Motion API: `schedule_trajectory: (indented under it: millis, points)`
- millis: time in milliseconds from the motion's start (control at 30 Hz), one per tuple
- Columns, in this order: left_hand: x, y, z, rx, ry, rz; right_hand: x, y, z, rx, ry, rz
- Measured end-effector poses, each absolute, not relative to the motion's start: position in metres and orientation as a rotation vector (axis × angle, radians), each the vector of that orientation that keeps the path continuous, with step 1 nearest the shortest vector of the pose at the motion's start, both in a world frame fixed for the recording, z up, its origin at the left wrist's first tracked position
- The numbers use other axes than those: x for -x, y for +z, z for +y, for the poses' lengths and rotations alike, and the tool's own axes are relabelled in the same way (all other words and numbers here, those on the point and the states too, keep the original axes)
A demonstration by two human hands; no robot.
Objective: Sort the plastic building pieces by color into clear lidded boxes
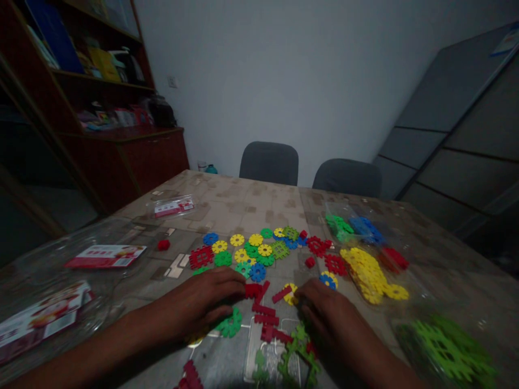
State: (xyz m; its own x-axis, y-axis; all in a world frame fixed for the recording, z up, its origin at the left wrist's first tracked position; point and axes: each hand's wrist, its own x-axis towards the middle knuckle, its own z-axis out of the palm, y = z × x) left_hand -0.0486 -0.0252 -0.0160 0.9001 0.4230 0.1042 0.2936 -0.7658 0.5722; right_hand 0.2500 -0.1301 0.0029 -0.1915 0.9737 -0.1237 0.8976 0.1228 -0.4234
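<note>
My left hand (pixel 217 297) lies low over the table with its thumb apart from its fingers. Its fingertips reach a red toothed block (pixel 252 291), and a green notched disc (pixel 230 323) lies below the thumb. My right hand (pixel 322 310) rests palm down, fingers bent and slightly apart, beside a yellow notched disc (pixel 289 294) with a red toothed strip (pixel 281 295) over it. Between the hands are several red toothed strips (pixel 265 320). A green toothed frame (pixel 298 359) lies near my right wrist. Whether either hand touches these pieces is hard to tell.
Notched discs in several colours (pixel 243 255) and red toothed squares (pixel 201 257) spread beyond my hands. Clear packs of yellow discs (pixel 367 275) and green pieces (pixel 441 346) lie right. Opened plastic packaging with printed cards (pixel 105 256) lies left. Grey chairs (pixel 269 162) stand behind the table.
</note>
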Motion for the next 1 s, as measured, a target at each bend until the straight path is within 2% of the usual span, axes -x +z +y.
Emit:
schedule_trajectory:
  millis: [100,233,367,667,833,1000]
  points:
    - [0.049,-0.021,-0.025,-2.488,0.291,0.522,-0.243,0.01,-0.126,1.992,0.608,-2.209]
    - [0.05,-0.02,-0.024,-2.488,0.259,0.531,-0.233,0.012,-0.138,2.158,0.76,-2.227]
    - [0.048,-0.016,-0.024,-2.495,0.271,0.515,-0.239,0.008,-0.152,2.128,0.873,-2.334]
    - [0.046,-0.02,-0.024,-2.489,0.287,0.526,-0.272,0.018,-0.122,1.883,0.636,-2.213]
    - [0.046,-0.022,-0.023,-2.472,0.286,0.514,-0.258,0.023,-0.054,2.037,0.409,-2.187]
    - [0.047,-0.02,-0.024,-2.491,0.261,0.526,-0.24,0.016,-0.002,2.138,0.391,-2.127]
